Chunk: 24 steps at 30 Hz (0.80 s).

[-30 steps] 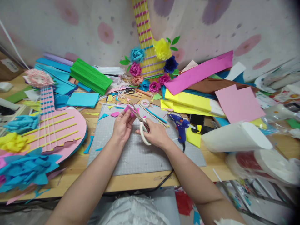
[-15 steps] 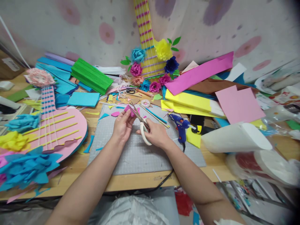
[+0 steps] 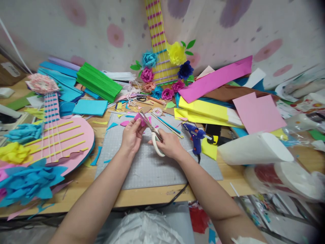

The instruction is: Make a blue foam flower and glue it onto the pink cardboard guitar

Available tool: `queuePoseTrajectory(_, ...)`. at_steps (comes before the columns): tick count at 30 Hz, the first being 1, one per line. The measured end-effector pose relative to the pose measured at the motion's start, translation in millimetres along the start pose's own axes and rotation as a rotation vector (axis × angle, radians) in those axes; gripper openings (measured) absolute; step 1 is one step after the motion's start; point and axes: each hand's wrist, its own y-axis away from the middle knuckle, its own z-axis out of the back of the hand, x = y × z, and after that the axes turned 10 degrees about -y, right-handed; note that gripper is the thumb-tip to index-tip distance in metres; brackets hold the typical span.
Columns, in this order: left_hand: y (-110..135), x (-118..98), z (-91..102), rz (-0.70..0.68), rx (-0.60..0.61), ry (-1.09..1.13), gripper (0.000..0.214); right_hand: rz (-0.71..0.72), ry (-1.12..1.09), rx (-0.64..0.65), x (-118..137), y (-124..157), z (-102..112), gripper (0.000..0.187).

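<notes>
My left hand pinches a small piece of magenta paper between thumb and fingers. Closed round the white handles of a pair of scissors is my right hand. The scissor blades point up and left and lie against the magenta paper, partly hiding it. Both hands are above a grey cutting mat. A loose magenta petal shape rests on the mat just left of the paper. Behind the scissors lie a blue stick and a small round white disc.
A blue glue gun stands at the mat's right, its cord running over the table edge. A pink paper guitar lies left. A yellow guitar with paper flowers leans at the back. A white roll and folded papers fill the right.
Almost nothing differs. Both hands hold the same magenta paper and scissors in nearly the same place, and the whole view has shifted very slightly.
</notes>
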Motion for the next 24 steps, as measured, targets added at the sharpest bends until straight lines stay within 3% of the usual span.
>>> queuePoseTrajectory(10, 0, -7, 3.1, -0.055, 0.025, -0.081, 0.022, 0.023, 0.008, 0.020, -1, 0, 4, 0.044)
queuePoseTrajectory(24, -3, -13, 7.5, -0.030, 0.049, -0.144, 0.023, 0.017, 0.068, 0.036, -3, -2, 3, 0.045)
